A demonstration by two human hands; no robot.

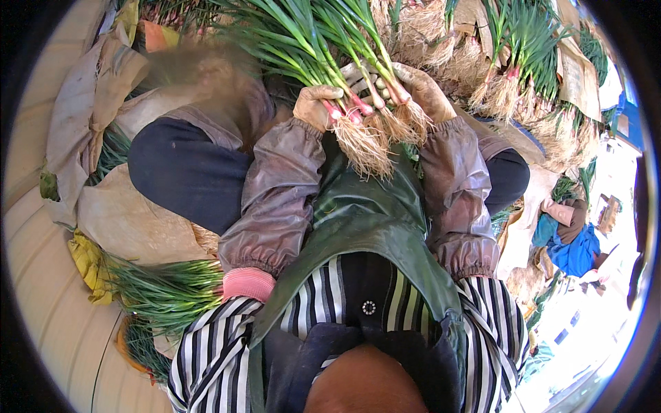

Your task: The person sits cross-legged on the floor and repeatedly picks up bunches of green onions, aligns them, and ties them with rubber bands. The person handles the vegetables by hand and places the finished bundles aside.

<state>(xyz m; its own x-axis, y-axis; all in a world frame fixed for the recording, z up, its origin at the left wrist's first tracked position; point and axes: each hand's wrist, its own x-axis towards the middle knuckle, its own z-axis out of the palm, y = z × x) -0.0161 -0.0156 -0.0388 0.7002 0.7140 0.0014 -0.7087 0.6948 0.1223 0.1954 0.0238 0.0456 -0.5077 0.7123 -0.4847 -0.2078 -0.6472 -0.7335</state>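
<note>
My left hand [314, 107], in a pale soiled glove, grips a bunch of spring onions [352, 109] with its thumb across the stems. The plants have long green leaves, reddish bases and straw-coloured hanging roots. Opposite it, my right hand [424, 93], gloved too, holds more stems of spring onions [396, 92], its fingers behind them and reaching toward the left hand. The roots [364, 147] dangle over the dark green apron [372, 193] in my lap. Shiny brownish sleeve covers [284, 175] wrap both forearms.
Bundled spring onions [516, 77] with thick roots are heaped at the upper right. More leafy bundles [170, 294] lie at left near my elbow, beside tan sacking [139, 217] and yellow cloth [88, 263]. A curved panelled surface [46, 268] borders the left. Blue cloth [573, 250] lies far right.
</note>
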